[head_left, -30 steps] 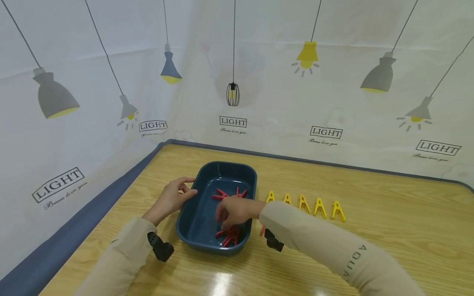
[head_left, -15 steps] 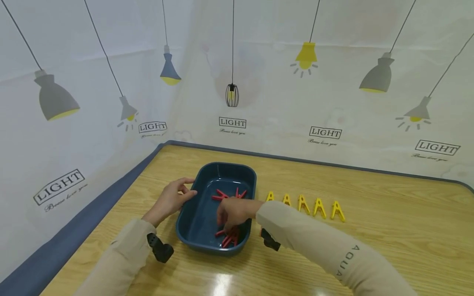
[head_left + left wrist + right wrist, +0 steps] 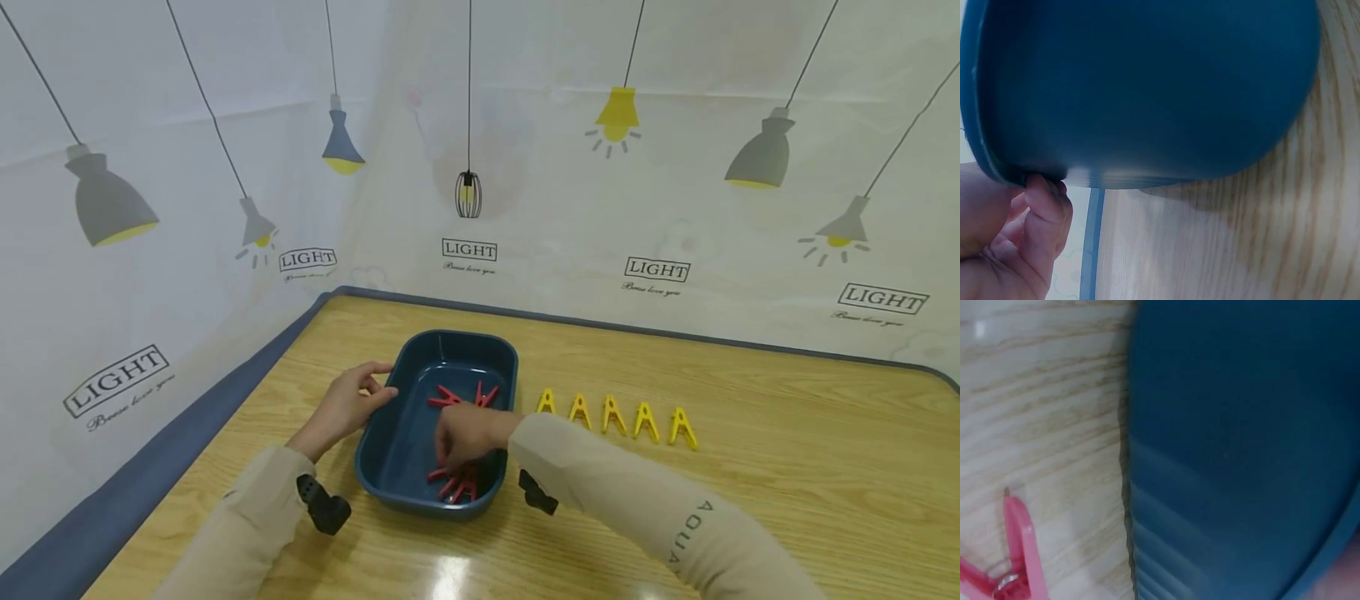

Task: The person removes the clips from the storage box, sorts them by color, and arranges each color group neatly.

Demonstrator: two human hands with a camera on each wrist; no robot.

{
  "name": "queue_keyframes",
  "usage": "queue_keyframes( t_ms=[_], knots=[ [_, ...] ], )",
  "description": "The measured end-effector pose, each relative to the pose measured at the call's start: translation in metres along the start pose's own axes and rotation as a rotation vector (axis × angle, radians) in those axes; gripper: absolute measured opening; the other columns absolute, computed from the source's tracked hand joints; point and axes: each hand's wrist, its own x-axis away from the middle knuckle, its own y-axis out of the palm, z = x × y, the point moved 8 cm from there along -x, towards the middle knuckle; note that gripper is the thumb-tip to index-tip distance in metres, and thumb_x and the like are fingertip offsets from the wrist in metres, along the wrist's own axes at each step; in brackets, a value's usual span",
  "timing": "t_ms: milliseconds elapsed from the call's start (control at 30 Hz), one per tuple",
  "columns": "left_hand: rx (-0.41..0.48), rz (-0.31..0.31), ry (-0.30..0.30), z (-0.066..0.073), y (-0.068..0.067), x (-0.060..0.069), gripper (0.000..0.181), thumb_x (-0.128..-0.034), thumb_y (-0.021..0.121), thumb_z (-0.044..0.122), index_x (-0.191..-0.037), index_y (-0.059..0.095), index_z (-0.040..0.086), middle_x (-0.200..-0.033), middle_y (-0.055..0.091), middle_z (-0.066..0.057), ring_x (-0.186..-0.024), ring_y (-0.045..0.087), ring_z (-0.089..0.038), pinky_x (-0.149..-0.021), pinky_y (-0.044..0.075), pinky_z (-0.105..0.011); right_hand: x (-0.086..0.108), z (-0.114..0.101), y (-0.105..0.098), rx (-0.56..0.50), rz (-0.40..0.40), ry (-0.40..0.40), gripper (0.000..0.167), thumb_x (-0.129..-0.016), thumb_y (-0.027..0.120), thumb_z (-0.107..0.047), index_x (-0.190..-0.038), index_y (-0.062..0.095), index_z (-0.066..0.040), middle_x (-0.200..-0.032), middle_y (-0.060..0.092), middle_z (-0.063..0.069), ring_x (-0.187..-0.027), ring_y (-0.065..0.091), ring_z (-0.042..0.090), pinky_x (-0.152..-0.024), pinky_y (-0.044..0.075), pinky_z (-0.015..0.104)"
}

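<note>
My left hand (image 3: 348,407) pinches the left rim of a dark blue plastic basin (image 3: 401,446); the left wrist view shows its fingers (image 3: 1044,215) at that edge. Curled and pointing down, my right hand (image 3: 467,435) is inside the basin. Its fingertips meet a small cluster of red clothespins (image 3: 461,490) at the near end; whether they grip one is hidden. Farther back in the basin lie more red clothespins (image 3: 444,397), partly behind the hand. A pinkish-red clothespin (image 3: 1025,550) lies on the table outside the basin, shown in the right wrist view.
Several yellow clothespins (image 3: 647,422) stand in a row on the wooden table (image 3: 787,450), right of the basin and behind the right sleeve (image 3: 637,492). A cloth backdrop (image 3: 555,208) printed with lamps rises behind the table.
The right hand has shifted slightly left and toward me inside the basin. The red cluster under its fingertips has slid a little left. My left hand keeps its place on the rim.
</note>
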Motion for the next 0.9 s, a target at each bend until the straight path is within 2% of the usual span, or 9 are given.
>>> queue_keyframes(
  t_ms=[233, 367, 633, 900],
  knots=[
    [0.003, 0.003, 0.007, 0.000, 0.000, -0.001, 0.041, -0.0866, 0.057, 0.013, -0.124, 0.047, -0.001, -0.072, 0.055, -0.008, -0.043, 0.043, -0.013, -0.044, 0.041, -0.028, -0.010, -0.008, -0.001, 0.043, 0.093, -0.105, 0.006, -0.079, 0.064, -0.004, -0.076, 0.068, -0.007, -0.064, 0.059, -0.005, -0.056, 0.051, 0.003, -0.056, 0.043, 0.015],
    [0.000, -0.002, 0.008, 0.000, 0.001, -0.001, 0.041, -0.0866, 0.057, 0.013, -0.124, 0.047, -0.001, -0.072, 0.055, -0.008, -0.044, 0.043, -0.013, -0.044, 0.041, -0.028, -0.012, -0.010, -0.001, 0.016, 0.119, -0.135, 0.005, -0.079, 0.064, -0.003, -0.077, 0.068, -0.005, -0.067, 0.060, -0.004, -0.058, 0.051, 0.003, -0.058, 0.043, 0.015],
    [-0.011, -0.003, -0.003, -0.001, 0.001, -0.002, 0.042, -0.0868, 0.057, 0.014, -0.125, 0.046, 0.000, -0.072, 0.055, -0.007, -0.045, 0.045, -0.014, -0.045, 0.042, -0.028, -0.010, 0.006, -0.005, -0.097, 0.140, -0.029, 0.005, -0.077, 0.067, -0.006, -0.081, 0.066, -0.008, -0.072, 0.061, -0.005, -0.065, 0.056, 0.005, -0.062, 0.045, 0.018],
    [-0.011, 0.003, -0.008, -0.003, 0.001, -0.002, 0.042, -0.0868, 0.057, 0.014, -0.125, 0.046, 0.000, -0.072, 0.056, -0.008, -0.044, 0.045, -0.014, -0.045, 0.042, -0.028, -0.006, 0.010, -0.003, -0.083, 0.076, 0.045, 0.013, -0.074, 0.070, -0.006, -0.086, 0.065, -0.010, -0.076, 0.060, -0.005, -0.069, 0.055, 0.006, -0.064, 0.045, 0.018]
  ],
)
